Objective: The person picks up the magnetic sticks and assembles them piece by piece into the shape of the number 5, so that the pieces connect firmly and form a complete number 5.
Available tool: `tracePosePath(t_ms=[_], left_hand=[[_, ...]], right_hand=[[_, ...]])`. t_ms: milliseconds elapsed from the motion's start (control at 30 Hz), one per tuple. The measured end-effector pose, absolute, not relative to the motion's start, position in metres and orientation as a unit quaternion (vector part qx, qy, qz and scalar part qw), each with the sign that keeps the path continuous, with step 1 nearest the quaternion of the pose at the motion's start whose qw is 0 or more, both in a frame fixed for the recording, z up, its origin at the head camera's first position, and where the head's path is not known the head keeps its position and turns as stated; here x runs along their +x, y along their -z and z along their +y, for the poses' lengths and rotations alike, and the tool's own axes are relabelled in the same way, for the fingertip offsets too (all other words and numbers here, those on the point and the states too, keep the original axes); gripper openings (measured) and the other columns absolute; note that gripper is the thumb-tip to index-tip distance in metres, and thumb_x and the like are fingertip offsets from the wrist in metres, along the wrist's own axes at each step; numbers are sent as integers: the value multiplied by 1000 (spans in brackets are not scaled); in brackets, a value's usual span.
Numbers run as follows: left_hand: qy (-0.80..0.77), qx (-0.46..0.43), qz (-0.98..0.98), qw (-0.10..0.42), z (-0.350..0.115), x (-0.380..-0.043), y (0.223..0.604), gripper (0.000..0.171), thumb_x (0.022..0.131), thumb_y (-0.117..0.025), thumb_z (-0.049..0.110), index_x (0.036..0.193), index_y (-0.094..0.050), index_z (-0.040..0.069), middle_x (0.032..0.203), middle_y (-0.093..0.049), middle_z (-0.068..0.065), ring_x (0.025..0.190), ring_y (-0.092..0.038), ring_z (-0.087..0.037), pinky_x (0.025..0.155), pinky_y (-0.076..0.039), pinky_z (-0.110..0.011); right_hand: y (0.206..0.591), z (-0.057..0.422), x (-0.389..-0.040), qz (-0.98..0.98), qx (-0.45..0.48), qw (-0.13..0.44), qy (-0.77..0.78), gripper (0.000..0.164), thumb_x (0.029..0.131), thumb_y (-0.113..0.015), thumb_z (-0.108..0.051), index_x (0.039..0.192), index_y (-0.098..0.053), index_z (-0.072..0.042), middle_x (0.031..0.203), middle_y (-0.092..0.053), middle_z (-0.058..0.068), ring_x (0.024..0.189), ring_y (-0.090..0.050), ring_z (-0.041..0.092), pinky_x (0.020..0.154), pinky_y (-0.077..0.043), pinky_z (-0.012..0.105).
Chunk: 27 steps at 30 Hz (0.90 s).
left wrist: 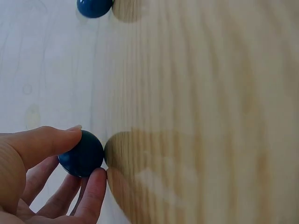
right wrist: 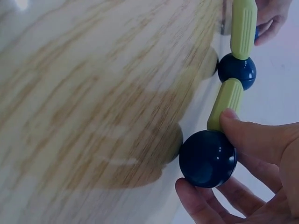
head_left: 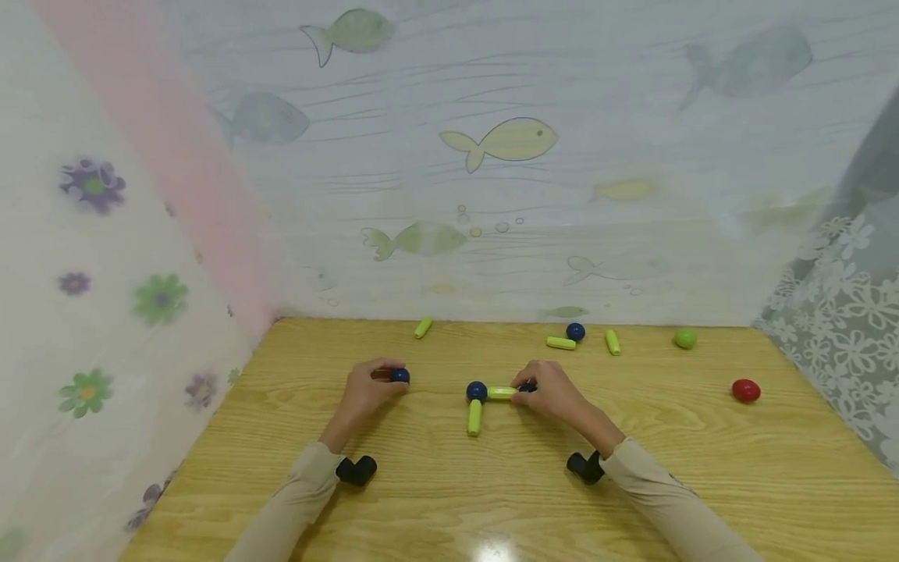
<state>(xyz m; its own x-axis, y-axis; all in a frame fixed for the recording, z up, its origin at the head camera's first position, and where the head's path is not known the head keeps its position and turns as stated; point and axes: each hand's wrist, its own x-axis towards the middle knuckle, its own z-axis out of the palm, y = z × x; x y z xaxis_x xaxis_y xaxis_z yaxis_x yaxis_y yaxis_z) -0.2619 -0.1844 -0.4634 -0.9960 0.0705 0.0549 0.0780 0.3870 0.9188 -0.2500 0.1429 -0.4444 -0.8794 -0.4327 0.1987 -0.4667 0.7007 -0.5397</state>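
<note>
At the left, my left hand (head_left: 370, 388) pinches a dark blue ball (left wrist: 81, 155) between thumb and fingers, down at the tabletop. In the middle stands another blue ball (head_left: 476, 391). One yellow-green ribbed rod (head_left: 474, 418) reaches from it toward me, a second rod (head_left: 501, 393) to the right. At that second rod's right end is a further blue ball (right wrist: 208, 158). My right hand (head_left: 552, 390) holds this ball and rod end, thumb on the rod and fingers around the ball, as the right wrist view shows.
Along the back lie several loose pieces: a rod (head_left: 423, 327), a rod (head_left: 561, 343) beside a blue ball (head_left: 575, 332), another rod (head_left: 613, 343) and a green ball (head_left: 685, 338). A red ball (head_left: 746, 391) sits far right. Patterned cloth hangs behind the wooden table (head_left: 435, 499).
</note>
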Motion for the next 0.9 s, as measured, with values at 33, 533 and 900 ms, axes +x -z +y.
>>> tracePosePath(t_ms=[33,533,900], left_hand=[[550,-46,-834,1,-183,-260,463,36,79,-75,1,114,-67,2,118,-60,-16,106,-59,-33,86,-51,-41],[547,-100,-831,-19,-165,-221,464,29,77,-77,4,106,-70,5,105,-65,-7,97,-63,-25,81,-53,-35],[578,-145,-801,-64,-145,-192,465,31,78,-77,8,107,-68,2,110,-62,-12,100,-62,-25,79,-53,-26]], right_hand=[[444,143,-250,-922,245,28,-299,13,79,-77,-11,90,-75,-3,84,-66,4,74,-56,17,63,-45,27],[446,143,-253,-925,244,25,-292,11,80,-75,-7,90,-75,-4,85,-61,4,76,-54,18,65,-45,29],[445,144,-252,-919,247,25,-305,12,80,-72,-4,92,-75,0,87,-61,6,77,-55,20,65,-45,29]])
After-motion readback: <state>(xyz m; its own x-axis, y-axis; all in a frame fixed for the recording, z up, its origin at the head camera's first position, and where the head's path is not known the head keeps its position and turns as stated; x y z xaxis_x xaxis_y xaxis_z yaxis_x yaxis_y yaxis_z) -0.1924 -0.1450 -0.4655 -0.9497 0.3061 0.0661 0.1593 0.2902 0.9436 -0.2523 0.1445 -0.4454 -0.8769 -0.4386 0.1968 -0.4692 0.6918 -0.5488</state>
